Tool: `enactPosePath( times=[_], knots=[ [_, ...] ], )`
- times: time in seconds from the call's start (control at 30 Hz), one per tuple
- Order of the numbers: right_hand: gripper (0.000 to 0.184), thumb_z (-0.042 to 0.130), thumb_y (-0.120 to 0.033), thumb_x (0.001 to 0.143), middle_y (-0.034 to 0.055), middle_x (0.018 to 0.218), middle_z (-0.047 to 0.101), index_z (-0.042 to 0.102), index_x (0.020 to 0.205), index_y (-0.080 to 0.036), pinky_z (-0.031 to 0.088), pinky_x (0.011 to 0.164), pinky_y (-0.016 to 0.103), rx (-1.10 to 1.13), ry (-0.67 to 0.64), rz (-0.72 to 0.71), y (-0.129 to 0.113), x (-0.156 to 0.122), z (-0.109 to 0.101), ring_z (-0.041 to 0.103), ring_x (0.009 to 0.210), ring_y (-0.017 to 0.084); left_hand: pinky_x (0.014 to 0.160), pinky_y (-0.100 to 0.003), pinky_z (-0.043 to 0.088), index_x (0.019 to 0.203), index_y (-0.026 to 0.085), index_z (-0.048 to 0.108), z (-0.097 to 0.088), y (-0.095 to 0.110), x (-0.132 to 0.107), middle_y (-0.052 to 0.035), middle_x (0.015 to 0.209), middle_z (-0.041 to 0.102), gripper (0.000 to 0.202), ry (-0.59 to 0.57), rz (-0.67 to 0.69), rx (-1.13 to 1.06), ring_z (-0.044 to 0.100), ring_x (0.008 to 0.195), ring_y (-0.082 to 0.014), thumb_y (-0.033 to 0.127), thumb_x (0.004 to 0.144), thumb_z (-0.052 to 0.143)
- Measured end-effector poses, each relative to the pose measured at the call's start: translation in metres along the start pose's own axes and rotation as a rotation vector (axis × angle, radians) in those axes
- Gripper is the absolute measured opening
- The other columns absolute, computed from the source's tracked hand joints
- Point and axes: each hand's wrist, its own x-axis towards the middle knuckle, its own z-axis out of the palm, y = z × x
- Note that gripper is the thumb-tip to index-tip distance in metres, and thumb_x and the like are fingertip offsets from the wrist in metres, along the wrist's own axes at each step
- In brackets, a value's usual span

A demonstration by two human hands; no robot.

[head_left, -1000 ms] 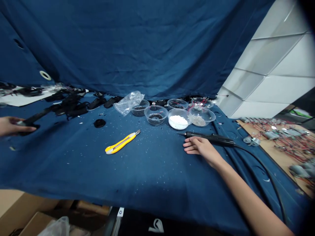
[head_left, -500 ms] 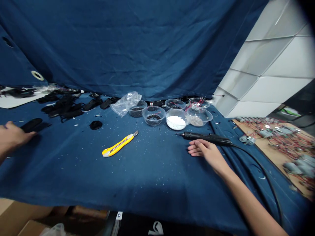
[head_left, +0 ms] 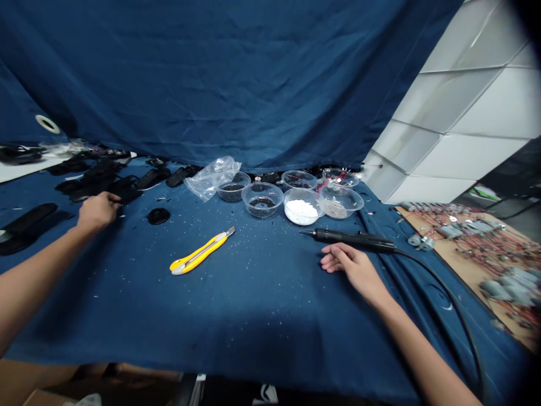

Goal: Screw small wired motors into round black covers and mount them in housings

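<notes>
While your left hand (head_left: 98,211) sits half-curled at ten o'clock, fingertips at the edge of a heap of matte black plastic strips (head_left: 99,180), you cannot tell whether it grips anything. Your right hand (head_left: 355,268) lies released and open, palm down, at four o'clock on a navy cotton cloth (head_left: 262,316). Its fingers sit just below a black corded soldering iron (head_left: 350,240), apart from it or barely touching, tip pointing toward nine o'clock. The iron's black rubber cable (head_left: 448,299) curves away toward five o'clock.

A round black disc (head_left: 158,216) lies just right of your left hand. Two long black strips (head_left: 27,228) lie at nine o'clock. Between your hands rests a yellow snap-off utility knife (head_left: 198,254). Four clear plastic bowls sit at twelve o'clock, one holding white granules (head_left: 301,207). A crumpled clear plastic bag (head_left: 213,177) lies beside them. A tan board of small silver motors with red wires (head_left: 465,248) sits at three o'clock.
</notes>
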Motion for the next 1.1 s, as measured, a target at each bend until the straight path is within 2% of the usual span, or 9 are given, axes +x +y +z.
enactPosePath(
  times=[0.1,0.2,0.4,0.57,0.7,0.83,0.9,0.97,1.1],
  knots=[
    [0.052,0.056,-0.062,0.080,0.0091,0.078,0.069,0.062,0.095,-0.013,0.054,0.067,0.029,-0.006,-0.008,-0.003,-0.002,-0.002,0.000,0.066,0.066,0.016,0.082,-0.029,0.042,0.120,0.010,0.056,-0.003,0.020,-0.011,-0.0085,0.107,0.064,0.048,0.038,-0.010,0.011,0.055,0.090,-0.0186,0.043,0.087,0.047],
    [0.052,0.056,-0.062,0.080,0.0090,0.078,0.069,0.062,0.096,-0.013,0.054,0.067,0.030,-0.018,-0.018,-0.006,-0.004,-0.003,0.002,0.066,0.067,0.016,0.079,-0.023,0.040,0.119,0.012,0.058,-0.004,0.043,-0.018,-0.0047,0.108,0.065,0.045,0.020,0.069,0.002,0.057,0.090,-0.0149,0.042,0.088,0.046],
    [0.053,0.055,-0.062,0.080,0.0087,0.077,0.069,0.062,0.096,-0.013,0.054,0.068,0.030,-0.045,-0.037,-0.025,-0.007,-0.007,0.003,0.065,0.067,0.017,0.077,-0.022,0.038,0.120,0.012,0.061,0.005,0.077,-0.018,-0.0049,0.107,0.067,0.043,-0.061,0.178,-0.015,0.058,0.089,-0.0138,0.038,0.089,0.047],
    [0.055,0.054,-0.064,0.080,0.0101,0.079,0.069,0.063,0.096,-0.012,0.055,0.069,0.031,-0.077,-0.011,-0.049,-0.009,-0.017,-0.002,0.066,0.070,0.018,0.081,-0.024,0.038,0.124,0.013,0.059,0.012,0.089,-0.021,-0.0055,0.113,0.066,0.045,-0.074,0.223,-0.039,0.058,0.094,-0.0162,0.041,0.091,0.046],
    [0.056,0.055,-0.066,0.078,0.0104,0.077,0.069,0.063,0.094,-0.013,0.055,0.067,0.031,-0.100,0.024,-0.041,-0.005,-0.023,-0.008,0.066,0.068,0.019,0.093,-0.028,0.036,0.131,0.007,0.050,0.007,0.077,-0.014,-0.0105,0.124,0.058,0.050,0.036,0.160,-0.064,0.052,0.109,-0.0185,0.040,0.095,0.039],
    [0.053,0.053,-0.065,0.080,0.0094,0.077,0.069,0.063,0.095,-0.015,0.055,0.067,0.032,-0.157,0.119,-0.076,-0.001,-0.022,-0.015,0.065,0.068,0.019,0.102,-0.046,0.030,0.138,-0.004,0.030,-0.003,0.044,0.012,-0.0269,0.140,0.035,0.074,0.124,-0.030,-0.046,0.034,0.128,-0.0328,0.049,0.090,0.047],
    [0.050,0.051,-0.063,0.082,0.0086,0.077,0.069,0.063,0.096,-0.017,0.055,0.067,0.032,-0.188,0.165,-0.097,0.000,-0.020,-0.019,0.065,0.068,0.019,0.101,-0.055,0.028,0.139,-0.008,0.022,-0.005,0.025,0.030,-0.0332,0.142,0.025,0.094,0.113,-0.125,-0.028,0.028,0.130,-0.0404,0.057,0.081,0.057],
    [0.049,0.051,-0.062,0.083,0.0079,0.076,0.069,0.064,0.097,-0.017,0.055,0.068,0.032,-0.223,0.200,-0.105,0.002,-0.017,-0.021,0.065,0.068,0.020,0.100,-0.059,0.027,0.137,-0.010,0.020,-0.005,0.008,0.049,-0.0355,0.141,0.024,0.108,0.071,-0.184,-0.011,0.027,0.130,-0.0438,0.062,0.071,0.065],
    [0.052,0.050,-0.064,0.081,0.0076,0.074,0.068,0.064,0.098,-0.017,0.054,0.068,0.033,-0.287,0.255,-0.086,0.003,-0.011,-0.024,0.064,0.066,0.020,0.098,-0.060,0.028,0.134,-0.011,0.024,-0.001,-0.013,0.082,-0.0374,0.138,0.029,0.107,0.006,-0.233,0.043,0.030,0.128,-0.0459,0.065,0.070,0.064]
  ],
)
